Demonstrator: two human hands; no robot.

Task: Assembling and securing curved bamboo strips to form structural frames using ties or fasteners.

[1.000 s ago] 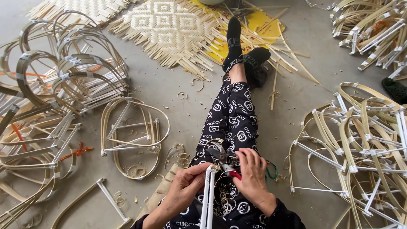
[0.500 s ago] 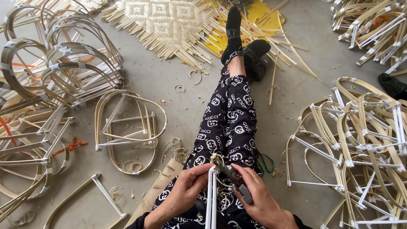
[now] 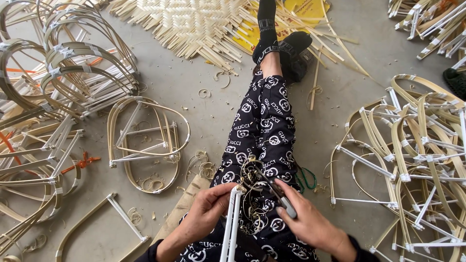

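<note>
Your left hand (image 3: 206, 213) sits at 6 o'clock in the view, its grip closed around the top of a pair of white sticks (image 3: 231, 228) that stand upright between your hands and run off the bottom edge. Your right hand (image 3: 310, 223) lies just beside it at 5 o'clock, its grip closed on a dark tool with a grey handle (image 3: 284, 201). The tool tip points toward 10 o'clock and meets the stick tops. I cannot tell what kind of tool it is.

A tangle of curled bamboo shavings (image 3: 252, 194) rests on your lap, touching the sticks. Your legs in black patterned trousers (image 3: 264, 126) stretch toward 12 o'clock across the concrete floor (image 3: 194, 82).

At 9 o'clock, an oval bamboo frame with white cross struts (image 3: 145, 143) lies flat on the floor. Stacked bent frames (image 3: 63, 63) lie at 10 o'clock, and another heap of frames (image 3: 417, 160) at 3 o'clock. A woven bamboo mat (image 3: 179, 19) lies at 12 o'clock, near your feet.
</note>
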